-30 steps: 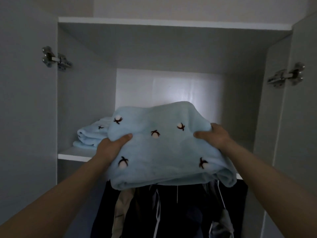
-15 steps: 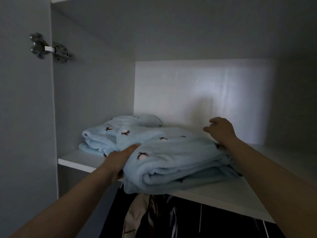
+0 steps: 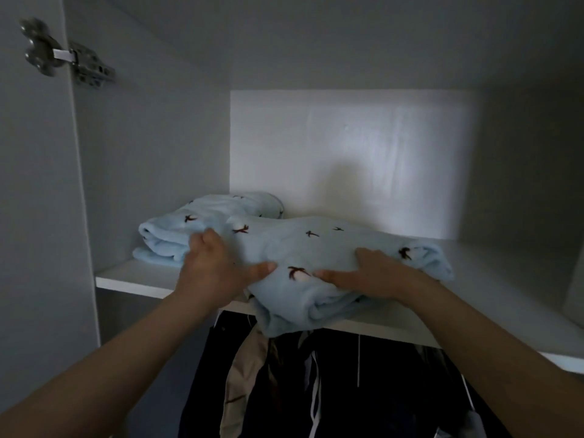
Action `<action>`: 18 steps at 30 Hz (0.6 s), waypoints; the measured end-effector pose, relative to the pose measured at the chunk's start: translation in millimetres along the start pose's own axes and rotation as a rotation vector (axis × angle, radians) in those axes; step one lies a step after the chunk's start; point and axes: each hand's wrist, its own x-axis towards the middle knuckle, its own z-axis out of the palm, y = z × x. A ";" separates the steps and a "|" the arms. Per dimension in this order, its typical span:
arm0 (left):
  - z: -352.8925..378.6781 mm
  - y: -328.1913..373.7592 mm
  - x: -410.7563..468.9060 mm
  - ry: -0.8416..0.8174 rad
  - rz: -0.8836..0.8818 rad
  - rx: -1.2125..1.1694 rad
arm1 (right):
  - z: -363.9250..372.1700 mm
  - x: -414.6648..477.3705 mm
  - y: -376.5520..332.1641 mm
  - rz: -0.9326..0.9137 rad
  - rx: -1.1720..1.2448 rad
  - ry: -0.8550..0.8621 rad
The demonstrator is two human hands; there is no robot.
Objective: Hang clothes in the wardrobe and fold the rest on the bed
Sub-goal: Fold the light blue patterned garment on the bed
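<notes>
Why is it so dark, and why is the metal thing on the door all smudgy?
Head view: dim all over; only the back panel is lit, a soft shadow on it. Head view: the hinge is motion-blurred, the hanging clothes nearly black.
</notes>
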 end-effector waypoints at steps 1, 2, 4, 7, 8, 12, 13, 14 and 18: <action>-6.8 -2.6 0.4 0.093 0.147 0.112 | 1.2 -2.7 0.7 0.011 0.020 0.005; -12.6 -6.5 2.8 0.110 0.339 0.150 | 2.3 -5.6 1.0 0.019 0.045 0.009; -21.6 -15.3 10.0 -0.033 0.683 0.199 | 5.9 -12.1 1.6 0.028 0.114 0.018; -15.6 -26.7 21.3 -0.257 0.763 0.306 | 15.6 -20.6 1.4 -0.007 0.226 0.040; -11.3 -28.6 23.2 -0.295 0.737 0.351 | 19.6 -21.2 1.2 -0.019 0.253 0.048; 7.8 -32.0 23.3 -0.294 0.645 0.316 | 25.8 -11.8 4.6 -0.038 0.227 0.063; 11.2 -31.1 22.9 -0.276 0.625 0.286 | 23.2 -6.8 7.7 -0.044 0.239 0.038; 14.0 -29.5 22.4 -0.256 0.606 0.282 | 19.4 -1.4 11.5 -0.050 0.265 0.005; 24.0 -16.7 23.2 -0.132 0.541 0.369 | 6.7 28.6 31.6 -0.105 0.444 -0.155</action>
